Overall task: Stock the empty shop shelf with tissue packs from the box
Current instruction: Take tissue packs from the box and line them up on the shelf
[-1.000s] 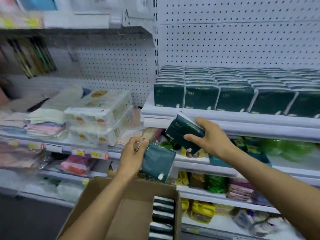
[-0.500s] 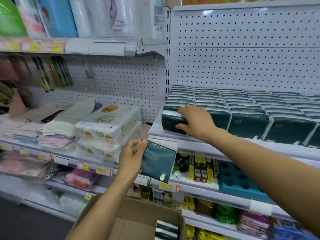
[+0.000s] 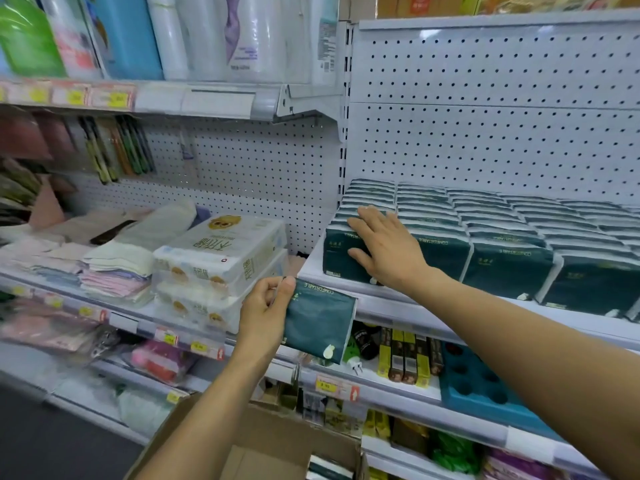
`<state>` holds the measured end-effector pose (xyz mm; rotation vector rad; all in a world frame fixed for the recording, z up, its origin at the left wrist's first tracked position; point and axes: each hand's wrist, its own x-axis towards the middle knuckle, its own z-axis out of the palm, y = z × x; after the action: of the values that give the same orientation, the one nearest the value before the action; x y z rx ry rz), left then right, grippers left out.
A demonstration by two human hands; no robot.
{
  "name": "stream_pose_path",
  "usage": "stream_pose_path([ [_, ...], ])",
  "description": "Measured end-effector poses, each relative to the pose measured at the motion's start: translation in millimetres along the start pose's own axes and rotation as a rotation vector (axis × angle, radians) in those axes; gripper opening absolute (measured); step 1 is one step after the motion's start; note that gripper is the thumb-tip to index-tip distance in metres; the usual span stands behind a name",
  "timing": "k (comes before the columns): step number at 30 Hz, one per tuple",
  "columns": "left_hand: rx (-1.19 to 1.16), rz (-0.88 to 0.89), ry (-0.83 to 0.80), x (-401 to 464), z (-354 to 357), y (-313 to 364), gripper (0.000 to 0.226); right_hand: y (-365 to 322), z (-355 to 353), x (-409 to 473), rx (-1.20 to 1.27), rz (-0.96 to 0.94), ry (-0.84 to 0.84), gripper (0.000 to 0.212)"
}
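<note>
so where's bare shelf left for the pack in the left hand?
Little shows. The tissue shelf is packed in rows to the right edge of view; the right hand lies on the front-left pack. Bare: a strip left of that pack, by the upright, and the front lip. The left hand grips the spare pack below the lip.

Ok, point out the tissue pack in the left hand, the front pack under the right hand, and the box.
held tissue pack (image 3: 320, 323), head view, middle of its green face.
front shelf pack (image 3: 337, 252), head view, its front face left of the fingers.
cardboard box (image 3: 273, 438), head view, inner back wall.
</note>
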<state>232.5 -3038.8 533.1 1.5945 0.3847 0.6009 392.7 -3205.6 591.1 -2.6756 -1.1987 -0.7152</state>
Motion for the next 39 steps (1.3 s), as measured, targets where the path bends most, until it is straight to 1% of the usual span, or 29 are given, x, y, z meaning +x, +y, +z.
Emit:
stream_pose_path([
  [3, -0.002, -0.004, 0.004, 2.1, 1.4, 0.8, 0.025, 1.5, -1.2, 0.1, -0.049, 0.027, -0.008, 0.059],
  [5, -0.01, 0.0, 0.002, 2.1, 2.3, 1.4, 0.027, -2.7, -7.1, -5.5, 0.006, -0.009, 0.102, 0.058],
  [7, -0.027, 0.015, -0.009, 0.4, 5.8, 4.0, 0.027, -12.8, -17.6, -17.8, 0.126, -0.092, 0.245, 0.054],
  [8, -0.039, 0.023, -0.012, -0.4, 8.7, 5.3, 0.026, -19.2, -23.1, -26.0, 0.205, -0.116, 0.249, 0.053],
  [9, -0.05, 0.034, -0.014, -0.8, 12.0, 6.7, 0.024, -26.2, -27.6, -35.3, 0.281, -0.109, 0.193, 0.053],
  [10, -0.062, 0.051, -0.018, -1.4, 15.3, 8.6, 0.023, -32.8, -30.5, -44.9, 0.356, -0.071, 0.099, 0.055],
  [12, -0.083, 0.097, -0.038, -4.3, 23.2, 13.0, 0.019, -40.1, -29.1, -60.8, 0.556, 0.059, -0.099, 0.062],
  [13, -0.086, 0.125, -0.057, -6.7, 27.5, 14.8, 0.018, -40.6, -28.0, -66.8, 0.691, 0.12, -0.165, 0.063],
  [14, -0.086, 0.151, -0.083, -9.7, 32.1, 16.8, 0.017, -38.8, -27.2, -71.9, 0.821, 0.164, -0.191, 0.061],
  [15, -0.083, 0.173, -0.113, -12.7, 37.3, 19.3, 0.016, -35.0, -27.9, -76.4, 0.918, 0.181, -0.181, 0.055],
  [16, -0.071, 0.196, -0.14, -14.2, 41.7, 21.3, 0.016, -29.4, -29.8, -81.1, 0.962, 0.179, -0.151, 0.049],
  [18, -0.015, 0.264, -0.162, -11.2, 47.2, 25.8, 0.023, -14.5, -36.9, -90.9, 0.918, 0.173, -0.084, 0.041],
  [21, 0.083, 0.321, -0.074, 9.6, 47.0, 32.9, 0.047, 16.6, -50.0, -105.4, 0.775, 0.214, 0.039, 0.046],
  [22, 0.162, 0.341, -0.064, 17.7, 46.9, 34.2, 0.051, 26.3, -54.2, -109.2, 0.713, 0.227, 0.093, 0.049],
  [24, 0.391, 0.403, -0.114, 31.2, 51.1, 32.2, 0.061, 44.1, -58.8, -113.2, 0.557, 0.242, 0.177, 0.053],
  [25, 0.461, 0.432, -0.149, 36.3, 55.1, 30.7, 0.067, 51.3, -59.9, -113.3, 0.477, 0.241, 0.205, 0.053],
  [27, 0.489, 0.442, -0.2, 45.3, 64.5, 28.1, 0.077, 61.8, -58.5, -111.0, 0.324, 0.216, 0.232, 0.051],
  [29, 0.504, 0.422, -0.224, 53.3, 73.8, 26.8, 0.084, 68.1, -53.6, -107.7, 0.224, 0.184, 0.21, 0.05],
  [32, 0.509, 0.389, -0.229, 59.7, 85.1, 27.6, 0.088, 74.9, -40.9, -100.3, 0.145, 0.127, 0.161, 0.048],
  [34, 0.516, 0.389, -0.225, 61.5, 89.0, 27.0, 0.087, 78.6, -31.7, -95.9, 0.059, 0.071, 0.192, 0.047],
  [37, 0.527, 0.395, -0.211, 61.5, 90.8, 26.8, 0.083, 81.9, -24.2, -90.8, -0.074, 0.059, 0.275, 0.046],
  [39, 0.527, 0.398, -0.207, 61.2, 91.0, 26.4, 0.08, 82.3, -21.5, -88.7, -0.1, 0.052, 0.271, 0.045],
])
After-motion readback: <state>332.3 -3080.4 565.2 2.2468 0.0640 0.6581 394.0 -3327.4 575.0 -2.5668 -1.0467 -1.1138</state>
